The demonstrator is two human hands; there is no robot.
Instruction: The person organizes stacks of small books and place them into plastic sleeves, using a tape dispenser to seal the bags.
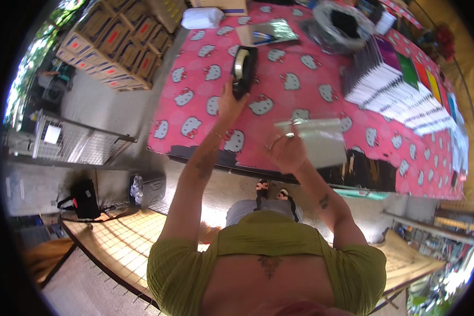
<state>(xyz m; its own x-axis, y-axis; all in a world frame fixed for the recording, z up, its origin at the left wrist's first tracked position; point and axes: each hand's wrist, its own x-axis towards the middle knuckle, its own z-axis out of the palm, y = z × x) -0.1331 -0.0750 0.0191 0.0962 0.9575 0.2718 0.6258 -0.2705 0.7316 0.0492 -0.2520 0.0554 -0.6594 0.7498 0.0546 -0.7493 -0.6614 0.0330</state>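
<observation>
At 12 o'clock on the pink cat-patterned surface (184,113) is a tape dispenser (250,71), black, long and narrow, carrying a pale yellowish tape roll (239,63). The left hand (230,107) has its fingers clamped on the near end. Toward 3 o'clock lies a flat, pale, glossy packet (325,147); the blurred right hand (288,152) is at its left edge, whether fingers are together I cannot tell.

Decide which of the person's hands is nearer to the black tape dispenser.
Left. The left hand is at the near end of the tape dispenser, apparently touching it; the right hand is apart from it, closer in and rightward, at the left side of the shiny packet.
</observation>
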